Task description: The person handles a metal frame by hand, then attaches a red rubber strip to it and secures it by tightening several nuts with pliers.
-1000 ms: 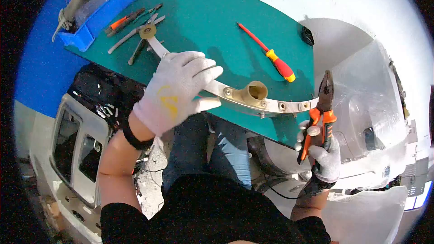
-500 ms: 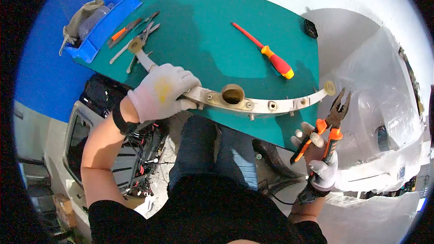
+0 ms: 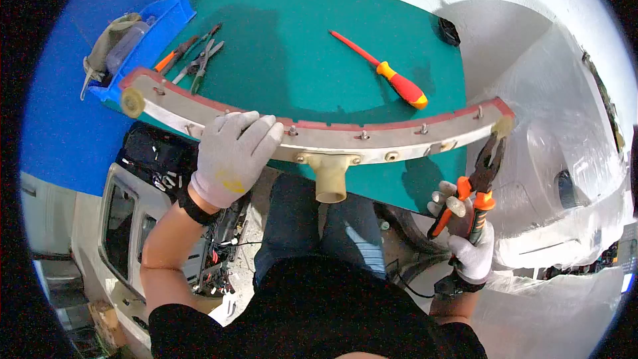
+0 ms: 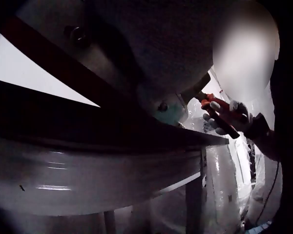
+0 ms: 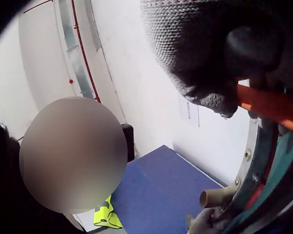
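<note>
- Strip (image 3: 399,139): long, curved, pale with a red edge; studs along its face. Lies across the near side of the green table (image 3: 286,73), spanning most of its width. Whether it rests on the top or is held just above, cannot tell.
- Tube (image 3: 330,183): short, tan, open-ended; juts from the strip's middle toward the person.
- Left hand (image 3: 232,156): gloved, fingers bent over the red edge, gripping the strip left of the tube. Thumb hidden in head view.
- Right hand (image 3: 473,246): gloved, fingers curled round the orange-and-black handles of the pliers (image 3: 487,166). Handles spread, jaws parted, tips up at the strip's right end; contact there unclear.
- Screwdriver (image 3: 379,70): red and yellow, lying on the table beyond the strip.
- Upper left of table: orange-handled tool (image 3: 174,58) and shears (image 3: 201,65), side by side.
- Blue bin (image 3: 159,26) at the table's left edge, cloth (image 3: 109,43) in it.
- Left wrist view mostly dark.
</note>
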The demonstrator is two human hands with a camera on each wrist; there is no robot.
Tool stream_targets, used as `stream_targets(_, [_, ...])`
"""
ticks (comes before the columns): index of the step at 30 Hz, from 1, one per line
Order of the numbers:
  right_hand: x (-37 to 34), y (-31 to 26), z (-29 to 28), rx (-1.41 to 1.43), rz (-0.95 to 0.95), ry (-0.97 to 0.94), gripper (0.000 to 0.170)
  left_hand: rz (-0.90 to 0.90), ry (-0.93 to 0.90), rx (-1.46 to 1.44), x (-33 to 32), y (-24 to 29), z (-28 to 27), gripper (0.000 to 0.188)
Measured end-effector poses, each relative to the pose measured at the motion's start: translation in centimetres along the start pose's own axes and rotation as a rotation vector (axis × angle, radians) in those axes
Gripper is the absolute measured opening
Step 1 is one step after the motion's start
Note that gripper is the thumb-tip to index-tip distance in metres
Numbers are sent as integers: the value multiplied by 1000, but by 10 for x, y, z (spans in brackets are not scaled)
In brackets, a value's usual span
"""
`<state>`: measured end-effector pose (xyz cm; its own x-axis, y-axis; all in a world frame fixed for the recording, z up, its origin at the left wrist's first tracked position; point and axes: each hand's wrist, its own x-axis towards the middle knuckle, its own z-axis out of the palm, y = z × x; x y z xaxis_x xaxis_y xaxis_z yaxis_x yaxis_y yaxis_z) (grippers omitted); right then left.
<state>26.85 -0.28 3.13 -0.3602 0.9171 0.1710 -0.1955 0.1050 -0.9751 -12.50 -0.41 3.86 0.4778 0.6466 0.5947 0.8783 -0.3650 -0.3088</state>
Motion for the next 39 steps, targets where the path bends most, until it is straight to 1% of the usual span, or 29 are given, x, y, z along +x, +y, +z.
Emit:
stream_targets(1, [-1,0,1,-1,3,3,64,1,-1,-4,0,0,1,35])
stream_targets(3, [-4,1,2,-74,17,2,66,33,16,116,0,-2,1,32])
stream_targets(4, [-6,1,0,-142,56,13,62,34,15,113,1,-2,2,32])
stream_targets(5, [-7,1,-1,-143,60,14,62,40,35,129,2,-2,3,32])
stream_targets(7, [-7,2,-2,-222,37,-30,59,45,53,142,3,-3,4,32])
stream_targets(11, [-7,5,0,-281,20,-23,59,39,42,157,2,-5,8,33])
stream_targets(13, [-6,1,8,-370,51,60,60,37,42,149,2,-5,9,33])
stream_targets(14, [-5,-2,12,-370,53,62,60,24,41,150,2,-3,7,33])
stream_targets(16, [-3,-11,19,-595,37,45,55,15,41,147,1,0,7,33])
stream_targets(17, [-2,-14,24,-594,41,51,55,1,43,159,0,1,8,32])
stream_targets(19, [0,-19,32,-760,106,54,53,-1,42,167,-2,3,10,32])
stream_targets(20, [3,-25,35,-892,-6,-20,49,-18,47,165,-4,4,11,31])
stream_targets(21, [6,-28,39,-885,-1,-11,49,-34,52,163,-5,5,11,31])
stream_targets(23, [10,-30,48,-1065,-73,-19,51,-28,48,144,-7,5,11,32])
stream_targets(24, [8,-26,47,-1122,-115,14,49,-32,46,127,-8,5,11,34])
stream_targets(25, [8,-25,48,-1119,-110,28,49,-19,47,122,-9,5,12,34])
stream_targets(28, [12,-28,50,-1375,-82,-32,56,-65,46,70,-13,7,15,36])
stream_targets(29, [13,-29,54,-1376,-73,-14,56,-49,50,61,-12,8,14,36])
stream_targets(31, [15,-32,60,-1493,-86,-40,56,-113,23,46,-9,11,11,35])
stream_targets(32, [18,-33,61,-1502,-87,-65,59,-101,26,36,-9,11,13,35])
stream_targets(33, [20,-34,63,-1505,-77,-52,59,-115,26,23,-9,11,14,35])
stream_targets(35, [24,-35,66,-1592,-124,-78,60,-122,28,3,-9,9,16,36])
stream_targets(39, [29,-34,70,-1689,-147,-71,56,-112,29,-62,-12,6,19,39])
